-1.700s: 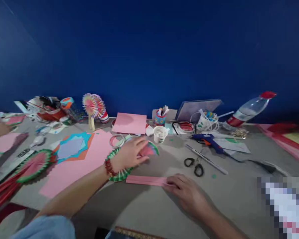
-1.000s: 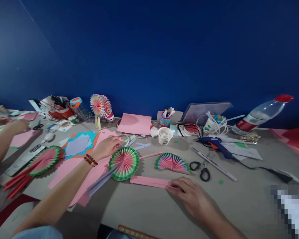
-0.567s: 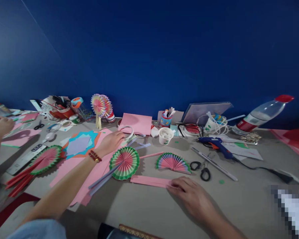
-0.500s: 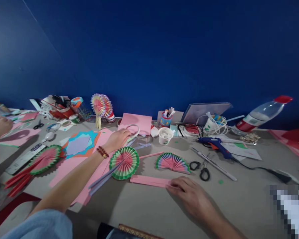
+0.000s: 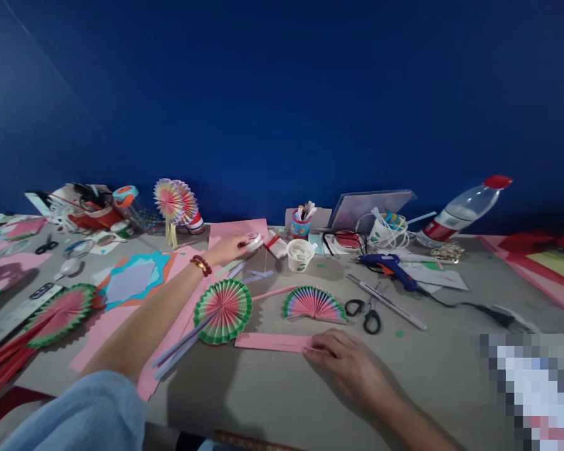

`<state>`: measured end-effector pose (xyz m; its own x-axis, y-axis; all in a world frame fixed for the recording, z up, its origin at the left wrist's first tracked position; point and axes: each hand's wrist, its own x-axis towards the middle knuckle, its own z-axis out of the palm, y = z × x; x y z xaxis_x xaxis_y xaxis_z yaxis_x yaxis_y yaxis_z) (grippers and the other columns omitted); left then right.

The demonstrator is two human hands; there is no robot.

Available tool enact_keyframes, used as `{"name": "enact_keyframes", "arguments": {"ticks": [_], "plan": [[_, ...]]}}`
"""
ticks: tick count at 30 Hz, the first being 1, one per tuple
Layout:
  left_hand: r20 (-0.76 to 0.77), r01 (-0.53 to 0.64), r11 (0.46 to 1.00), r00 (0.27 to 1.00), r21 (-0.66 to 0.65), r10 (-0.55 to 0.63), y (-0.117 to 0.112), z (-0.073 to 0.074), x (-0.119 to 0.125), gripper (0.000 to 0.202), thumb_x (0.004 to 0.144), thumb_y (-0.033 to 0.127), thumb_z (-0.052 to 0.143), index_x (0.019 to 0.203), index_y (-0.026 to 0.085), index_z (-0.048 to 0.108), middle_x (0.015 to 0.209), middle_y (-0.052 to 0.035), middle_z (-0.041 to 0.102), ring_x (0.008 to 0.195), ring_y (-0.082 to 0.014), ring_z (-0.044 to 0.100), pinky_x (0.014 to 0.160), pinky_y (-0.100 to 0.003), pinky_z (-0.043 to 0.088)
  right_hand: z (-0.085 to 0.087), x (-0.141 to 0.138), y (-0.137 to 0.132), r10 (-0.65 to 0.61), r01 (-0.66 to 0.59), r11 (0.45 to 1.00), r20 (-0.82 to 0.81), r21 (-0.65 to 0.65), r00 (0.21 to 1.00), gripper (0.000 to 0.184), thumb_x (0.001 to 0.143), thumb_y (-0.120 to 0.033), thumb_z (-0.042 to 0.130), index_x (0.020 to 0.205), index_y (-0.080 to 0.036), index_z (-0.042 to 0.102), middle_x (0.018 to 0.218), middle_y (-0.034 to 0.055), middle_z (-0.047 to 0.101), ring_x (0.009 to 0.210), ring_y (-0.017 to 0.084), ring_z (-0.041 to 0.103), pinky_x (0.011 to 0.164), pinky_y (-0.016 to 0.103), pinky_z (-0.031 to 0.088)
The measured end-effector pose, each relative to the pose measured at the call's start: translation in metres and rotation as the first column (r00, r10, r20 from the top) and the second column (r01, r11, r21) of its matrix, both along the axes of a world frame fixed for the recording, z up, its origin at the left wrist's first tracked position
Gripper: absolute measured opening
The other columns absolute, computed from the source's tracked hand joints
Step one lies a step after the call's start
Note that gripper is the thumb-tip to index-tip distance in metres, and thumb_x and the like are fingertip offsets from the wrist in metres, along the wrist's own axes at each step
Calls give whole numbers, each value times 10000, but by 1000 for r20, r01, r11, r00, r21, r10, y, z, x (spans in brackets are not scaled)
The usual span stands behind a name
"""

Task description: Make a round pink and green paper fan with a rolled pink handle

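L hand [image 5: 229, 248] stretched fwd, fingers clamped on white tape roll [image 5: 252, 242]; R hand [image 5: 343, 357] low, fingers pinched on R end of pink strip [image 5: 270, 342], rest lying to their L. Clear bottle [image 5: 465, 212] far R of R fingers, w/ some liquid; white cup [image 5: 301, 260] near, R of L fingers, w/ pale bits. Blue wall [image 5: 282, 106] beyond fingers; gray surface [image 5: 272, 401] under R fingers.

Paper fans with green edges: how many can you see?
3: a round fan at the left end of the pink strip, a half-circle fan to its right, and another round one at far left. More could be hidden.
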<state>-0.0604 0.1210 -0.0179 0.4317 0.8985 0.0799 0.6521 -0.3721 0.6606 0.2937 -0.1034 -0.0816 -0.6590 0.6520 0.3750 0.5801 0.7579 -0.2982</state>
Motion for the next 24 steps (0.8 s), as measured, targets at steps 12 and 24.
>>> {"name": "enact_keyframes", "arguments": {"ticks": [12,24], "plan": [[768,-16,959,595,-282,236,9,30,2,305,842,409,676,1067,203,660,910,-61,715,863,-211,672,829,-418,543,1,0,1,5,-5,1000,12,0,1000,361,902,-65,512,1141,-270,688,1069,61,711,966,197,626,843,325,486],[505,-338,937,825,87,251,6,65,47,699,743,120,718,1400,156,479,710,40,593,738,-171,594,832,-338,459,4,-1,1,10,-10,1000,9,14,1000,364,880,-56,515,1130,-262,680,1048,60,709,955,194,625,843,319,477]]}}
